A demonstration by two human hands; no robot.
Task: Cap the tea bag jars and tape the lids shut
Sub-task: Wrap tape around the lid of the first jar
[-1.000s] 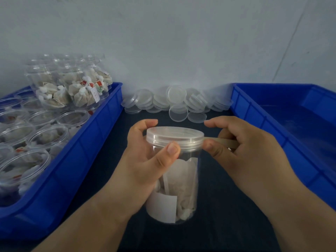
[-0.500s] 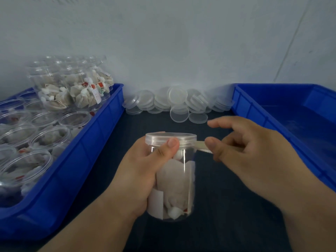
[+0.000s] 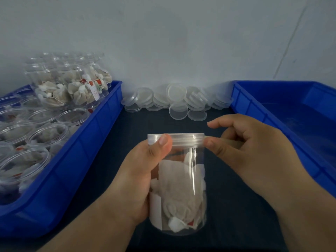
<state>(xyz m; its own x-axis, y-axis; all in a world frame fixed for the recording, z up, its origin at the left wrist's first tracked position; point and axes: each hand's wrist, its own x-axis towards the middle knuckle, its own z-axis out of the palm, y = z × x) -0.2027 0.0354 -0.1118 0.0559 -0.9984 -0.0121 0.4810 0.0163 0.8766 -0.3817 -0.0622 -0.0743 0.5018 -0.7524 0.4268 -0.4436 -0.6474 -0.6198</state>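
A clear plastic jar (image 3: 181, 193) full of tea bags stands upright in the middle, closed by a clear lid (image 3: 183, 139). My left hand (image 3: 143, 175) grips the jar from the left, its thumb pressing on the lid's rim. My right hand (image 3: 247, 150) pinches a strip of clear tape (image 3: 223, 141) that runs from the lid's right edge into the hand. The roll of tape is hidden inside the hand.
A blue bin (image 3: 87, 153) on the left holds several open jars of tea bags, with capped jars (image 3: 72, 88) stacked at its back. Loose clear lids (image 3: 174, 100) lie piled against the wall. Another blue bin (image 3: 283, 113) sits at right. Everything rests on a dark tabletop (image 3: 236, 215).
The jar has dropped lower and nearer, so its lid is now seen edge-on. My right hand has come in closer to the lid with the tape.
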